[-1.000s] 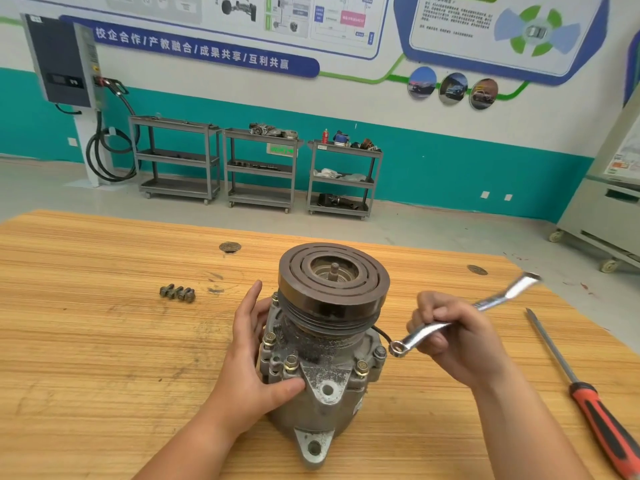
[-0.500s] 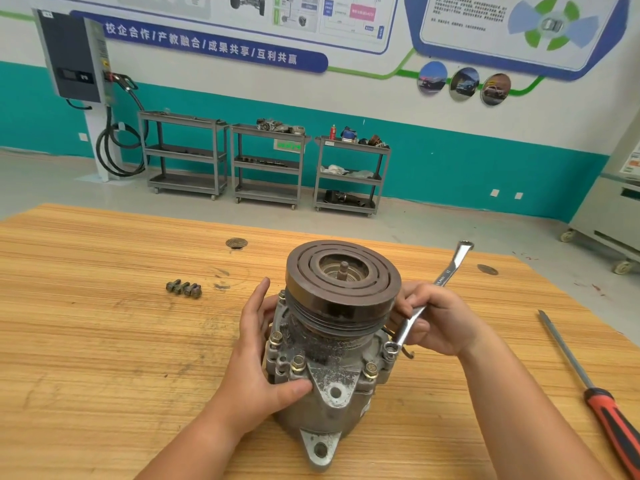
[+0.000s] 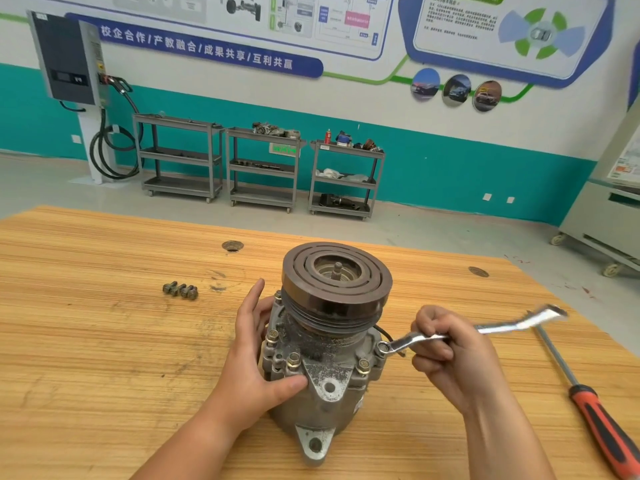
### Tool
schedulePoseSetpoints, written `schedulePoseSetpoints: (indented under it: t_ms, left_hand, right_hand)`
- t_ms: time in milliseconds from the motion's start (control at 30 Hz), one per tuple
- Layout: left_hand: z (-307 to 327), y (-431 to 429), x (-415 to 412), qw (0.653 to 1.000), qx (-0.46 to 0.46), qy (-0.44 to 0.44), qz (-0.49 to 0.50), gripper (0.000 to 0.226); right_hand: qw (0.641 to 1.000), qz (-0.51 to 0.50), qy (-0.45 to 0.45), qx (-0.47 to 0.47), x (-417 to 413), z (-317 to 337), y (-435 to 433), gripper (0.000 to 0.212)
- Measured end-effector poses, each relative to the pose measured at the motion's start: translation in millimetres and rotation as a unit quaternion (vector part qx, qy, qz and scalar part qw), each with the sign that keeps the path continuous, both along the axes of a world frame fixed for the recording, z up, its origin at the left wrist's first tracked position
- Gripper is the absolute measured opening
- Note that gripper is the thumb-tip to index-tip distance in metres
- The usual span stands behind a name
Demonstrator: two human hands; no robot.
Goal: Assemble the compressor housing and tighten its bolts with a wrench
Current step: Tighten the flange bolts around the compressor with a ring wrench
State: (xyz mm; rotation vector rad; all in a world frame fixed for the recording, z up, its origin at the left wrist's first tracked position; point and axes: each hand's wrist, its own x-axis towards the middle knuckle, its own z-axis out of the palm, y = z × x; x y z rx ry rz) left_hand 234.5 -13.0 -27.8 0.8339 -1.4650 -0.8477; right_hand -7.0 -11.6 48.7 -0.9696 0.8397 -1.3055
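Fingers (image 3: 431, 327) of the right hand (image 3: 453, 358) are curled tight round the middle of the one wrench (image 3: 498, 329). Its ring end sits over a bolt (image 3: 382, 348) at the right edge of the housing flange, and its open end points out to the right, blurred. The left hand (image 3: 256, 358) lies against the left side of the single compressor (image 3: 332, 382), fingers straight and slightly apart, thumb pressed across the front of the flange. The compressor stands upright on the wooden table (image 3: 86, 358), near its front edge, with its one grooved pulley (image 3: 336, 282) on top and a shaft stub at the pulley's centre. Besides the one under the ring, four flange bolts (image 3: 293, 360) show: one at the far left by the fingertips, two on the left front, one on the right front. Well to the left of the compressor, loose bolts (image 3: 180, 291) lie in a tight row on the table; three or four, I cannot tell which. One screwdriver (image 3: 599, 417) with a red-and-black handle lies on the table at the right, apart from the hand. Two round dark marks (image 3: 232, 245) sit in the tabletop farther back. Three grey shelf carts (image 3: 263, 168) stand side by side against the far wall.
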Motion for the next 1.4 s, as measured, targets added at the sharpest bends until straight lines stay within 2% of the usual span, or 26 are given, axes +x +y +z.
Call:
schedulePoseSetpoints:
  t_ms: [67,167,233,300,333,400,533,700,800,933,1100,1400]
  left_hand:
    - [0.7,-0.2,-0.9,1.000,-0.001,0.001,-0.001,0.120]
    - [1.4,-0.1,-1.3,1.000,-0.002,0.000,0.000,0.120]
    - [1.6,0.3,-1.3,1.000,-0.002,-0.002,0.002,0.118]
    - [2.0,0.5,-1.2,1.000,0.000,-0.001,0.001,0.118]
    - [2.0,0.7,-1.0,1.000,0.001,-0.002,0.002,0.119]
    - [2.1,0.2,-0.2,1.000,0.002,-0.009,0.008,0.119]
    - [1.5,-0.4,0.7,1.000,0.002,-0.016,0.010,0.121]
    - [0.9,-1.9,2.1,1.000,0.006,-0.023,0.016,0.123]
    - [0.8,-1.7,2.1,0.999,0.004,-0.032,0.020,0.124]
    - [1.5,-1.6,1.9,0.999,0.005,-0.031,0.019,0.123]
    - [2.0,-1.8,1.6,0.999,0.001,-0.030,0.014,0.122]
    - [3.4,0.1,1.7,0.999,-0.001,-0.029,0.018,0.123]
  right_hand:
    - [0.995,-0.097,0.004,-0.025,9.6,-4.5,21.6,0.037]
    - [0.974,-0.204,0.061,-0.077,35.4,-12.2,51.5,0.050]
    - [0.956,-0.244,0.112,-0.115,53.2,-20.0,63.2,0.045]
    - [0.946,-0.258,0.130,-0.150,63.0,-23.2,71.9,0.023]
    - [0.950,-0.248,0.113,-0.152,63.0,-22.6,75.1,0.017]
    - [0.959,-0.224,0.059,-0.162,53.3,-21.1,76.8,0.020]
    - [0.972,-0.160,0.014,-0.169,18.9,-9.0,63.1,0.025]
    - [0.994,-0.002,0.035,-0.106,-12.6,2.8,8.4,0.012]
    - [0.986,0.143,0.044,-0.070,-17.2,4.2,-20.4,0.029]
    - [0.964,0.256,0.031,-0.072,-17.5,2.4,-45.2,0.020]
    - [0.946,0.314,0.016,-0.082,-13.9,1.5,-58.8,0.013]
    - [0.937,0.340,0.051,-0.056,-4.3,3.1,-69.1,0.018]
